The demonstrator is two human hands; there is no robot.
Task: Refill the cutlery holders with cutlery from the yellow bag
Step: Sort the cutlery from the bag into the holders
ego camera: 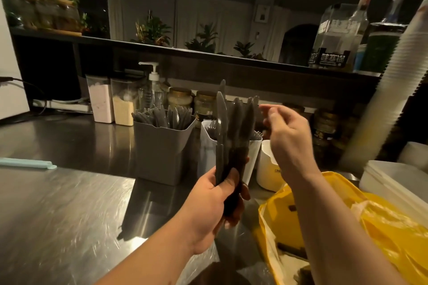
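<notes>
My left hand grips a bundle of grey plastic knives by the handles, blades up, in front of the holders. My right hand hovers just right of the blade tips with loosely bent fingers, holding nothing. A grey cutlery holder packed with grey cutlery stands on the steel counter. Beside it, a white holder with forks is partly hidden behind the bundle. A white cup-like holder sits further right. The open yellow bag lies at the lower right under my right forearm.
Jars, a pump bottle and two storage containers line the back of the counter. A tall stack of white cups leans at right, above white lidded boxes. A pale blue strip lies at left on the steel counter.
</notes>
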